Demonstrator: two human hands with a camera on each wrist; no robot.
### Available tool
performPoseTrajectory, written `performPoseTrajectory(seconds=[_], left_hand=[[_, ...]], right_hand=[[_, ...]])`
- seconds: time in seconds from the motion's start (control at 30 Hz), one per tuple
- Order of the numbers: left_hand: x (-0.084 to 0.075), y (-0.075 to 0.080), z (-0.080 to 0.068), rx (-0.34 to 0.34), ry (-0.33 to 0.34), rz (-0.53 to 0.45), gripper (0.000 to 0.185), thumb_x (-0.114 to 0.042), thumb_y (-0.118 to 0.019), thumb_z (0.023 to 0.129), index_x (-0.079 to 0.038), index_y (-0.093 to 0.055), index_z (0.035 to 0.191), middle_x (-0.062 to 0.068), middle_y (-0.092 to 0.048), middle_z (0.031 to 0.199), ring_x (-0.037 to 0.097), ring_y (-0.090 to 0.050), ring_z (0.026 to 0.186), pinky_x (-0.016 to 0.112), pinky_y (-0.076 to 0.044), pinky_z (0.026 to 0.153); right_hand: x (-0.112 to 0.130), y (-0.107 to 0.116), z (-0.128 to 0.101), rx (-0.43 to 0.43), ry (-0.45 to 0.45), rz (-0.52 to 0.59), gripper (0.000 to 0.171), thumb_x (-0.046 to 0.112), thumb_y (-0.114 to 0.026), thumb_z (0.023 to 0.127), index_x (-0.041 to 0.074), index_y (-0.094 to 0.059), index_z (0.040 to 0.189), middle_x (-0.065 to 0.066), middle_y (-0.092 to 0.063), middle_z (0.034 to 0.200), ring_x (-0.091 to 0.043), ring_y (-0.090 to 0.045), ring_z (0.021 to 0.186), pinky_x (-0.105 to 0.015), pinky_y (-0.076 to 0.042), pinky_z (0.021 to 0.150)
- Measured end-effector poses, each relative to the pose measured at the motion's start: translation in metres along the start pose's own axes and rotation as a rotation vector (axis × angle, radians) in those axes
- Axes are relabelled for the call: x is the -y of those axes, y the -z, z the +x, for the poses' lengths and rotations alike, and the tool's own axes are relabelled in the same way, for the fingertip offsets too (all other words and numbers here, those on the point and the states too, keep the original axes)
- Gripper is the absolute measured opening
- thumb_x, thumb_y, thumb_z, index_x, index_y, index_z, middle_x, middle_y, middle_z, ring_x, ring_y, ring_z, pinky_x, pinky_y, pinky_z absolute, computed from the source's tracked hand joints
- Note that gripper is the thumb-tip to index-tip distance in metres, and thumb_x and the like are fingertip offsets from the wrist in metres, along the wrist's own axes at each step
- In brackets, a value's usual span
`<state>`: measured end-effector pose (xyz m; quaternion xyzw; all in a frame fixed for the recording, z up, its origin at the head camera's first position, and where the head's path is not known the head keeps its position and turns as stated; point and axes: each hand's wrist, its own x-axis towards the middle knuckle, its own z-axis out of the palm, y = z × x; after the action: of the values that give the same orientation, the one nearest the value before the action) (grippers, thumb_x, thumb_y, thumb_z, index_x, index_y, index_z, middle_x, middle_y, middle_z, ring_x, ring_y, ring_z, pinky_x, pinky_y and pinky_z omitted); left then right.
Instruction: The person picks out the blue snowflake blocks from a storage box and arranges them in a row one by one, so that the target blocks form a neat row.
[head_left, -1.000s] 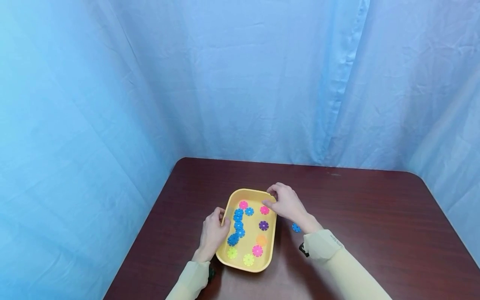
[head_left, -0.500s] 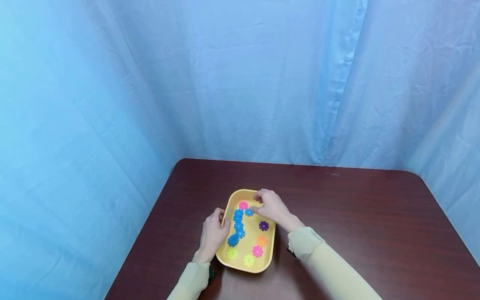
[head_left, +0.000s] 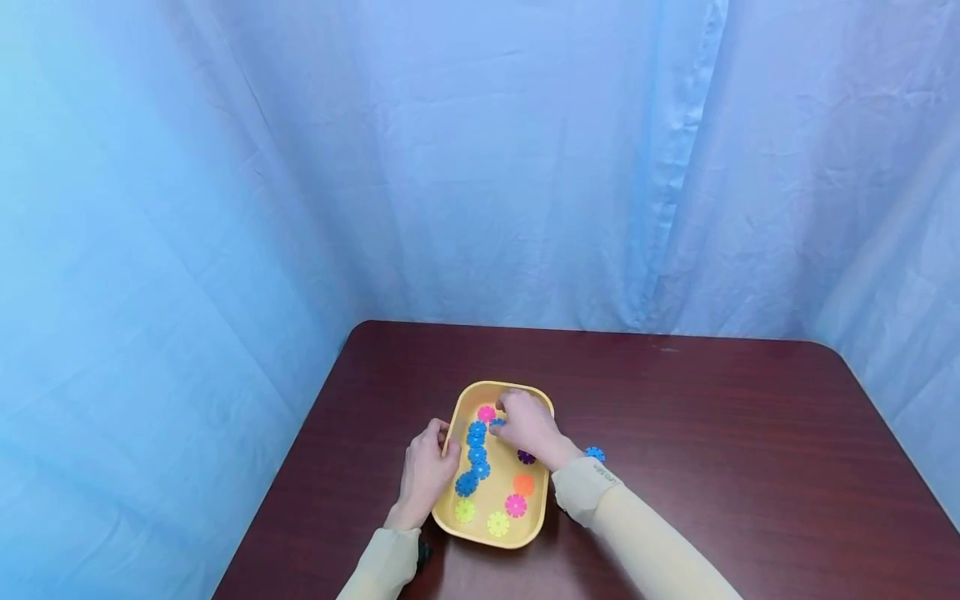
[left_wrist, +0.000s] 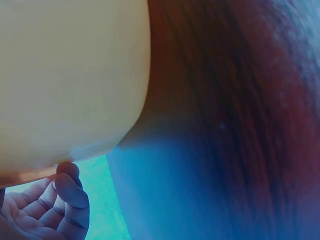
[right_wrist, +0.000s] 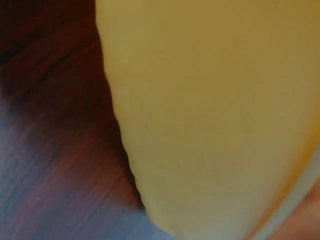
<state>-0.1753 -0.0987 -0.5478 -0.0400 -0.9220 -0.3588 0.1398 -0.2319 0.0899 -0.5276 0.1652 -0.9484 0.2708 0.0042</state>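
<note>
A yellow tray [head_left: 480, 386] lies on the dark wooden table [head_left: 712, 433] and holds several flat toothed discs. My left hand [head_left: 426, 472] grips the tray's left rim, thumb over the edge. Its fingers [left_wrist: 62, 202] show below the tray's outer wall [left_wrist: 70, 80] in the left wrist view. My right hand [head_left: 525, 425] reaches into the tray's far end with curled fingers. Its tips pinch a blue disc [head_left: 495, 422] at the top of a chain of blue discs [head_left: 475, 457]. The hand partly hides a purple disc [head_left: 527, 457]. The right wrist view shows only the tray wall [right_wrist: 210, 110].
In the tray lie a pink disc [head_left: 486, 413], an orange one [head_left: 522, 483], another pink one [head_left: 514, 504] and two yellow-green ones [head_left: 465, 510]. A loose blue disc [head_left: 594, 453] lies on the table by my right sleeve. Blue curtains [head_left: 480, 167] close in the table.
My right hand has moved left from the tray's far right corner to the top of the blue chain, covering the pink disc that lay there. The left hand has stayed on the rim.
</note>
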Motion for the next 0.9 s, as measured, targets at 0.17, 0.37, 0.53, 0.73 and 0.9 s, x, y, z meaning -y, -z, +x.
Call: performPoseTrajectory(seconds=[0.17, 0.37, 0.53, 0.73, 0.9], left_hand=[[0.0, 0.0, 0.0, -0.003, 0.001, -0.004, 0.014, -0.017, -0.06, 0.078, -0.013, -0.058, 0.091, -0.007, -0.052, 0.067, 0.008, -0.047, 0.054, 0.023, -0.041, 0.051], [0.002, -0.001, -0.001, -0.002, 0.002, -0.003, 0.014, -0.018, -0.059, 0.078, -0.014, -0.058, 0.091, -0.008, -0.052, 0.068, 0.006, -0.048, 0.056, 0.023, -0.041, 0.052], [0.002, -0.002, -0.002, 0.014, 0.015, 0.0, 0.013, -0.019, -0.058, 0.079, -0.015, -0.058, 0.092, -0.009, -0.052, 0.068, 0.006, -0.049, 0.056, 0.022, -0.041, 0.051], [0.001, -0.001, -0.002, 0.005, 0.001, -0.004, 0.012, -0.017, -0.059, 0.079, -0.014, -0.058, 0.091, -0.007, -0.052, 0.068, 0.007, -0.048, 0.054, 0.022, -0.041, 0.05], [0.001, -0.001, -0.002, 0.001, 0.01, -0.001, 0.012, -0.018, -0.059, 0.079, -0.015, -0.058, 0.09, -0.007, -0.052, 0.068, 0.007, -0.048, 0.055, 0.022, -0.041, 0.051]], right_hand=[[0.001, -0.008, 0.002, -0.005, -0.049, -0.055, 0.032, 0.028, -0.075, 0.069, 0.007, -0.065, 0.091, 0.0, -0.054, 0.081, -0.013, -0.051, 0.067, -0.03, -0.045, 0.062], [0.001, -0.015, 0.003, 0.008, -0.092, -0.095, 0.03, 0.03, -0.075, 0.069, 0.008, -0.063, 0.086, 0.0, -0.052, 0.078, -0.014, -0.05, 0.066, -0.03, -0.043, 0.061], [0.0, -0.018, 0.003, 0.033, -0.129, -0.111, 0.028, 0.032, -0.076, 0.068, 0.013, -0.055, 0.07, 0.001, -0.045, 0.07, -0.015, -0.044, 0.06, -0.028, -0.038, 0.056], [-0.001, -0.022, 0.005, 0.021, -0.155, -0.092, 0.029, 0.031, -0.077, 0.067, 0.014, -0.055, 0.069, 0.001, -0.045, 0.069, -0.015, -0.044, 0.062, -0.028, -0.038, 0.057], [-0.001, -0.023, 0.006, 0.015, -0.163, -0.045, 0.026, 0.027, -0.078, 0.067, 0.011, -0.058, 0.073, 0.002, -0.047, 0.068, -0.014, -0.046, 0.059, -0.027, -0.04, 0.054]])
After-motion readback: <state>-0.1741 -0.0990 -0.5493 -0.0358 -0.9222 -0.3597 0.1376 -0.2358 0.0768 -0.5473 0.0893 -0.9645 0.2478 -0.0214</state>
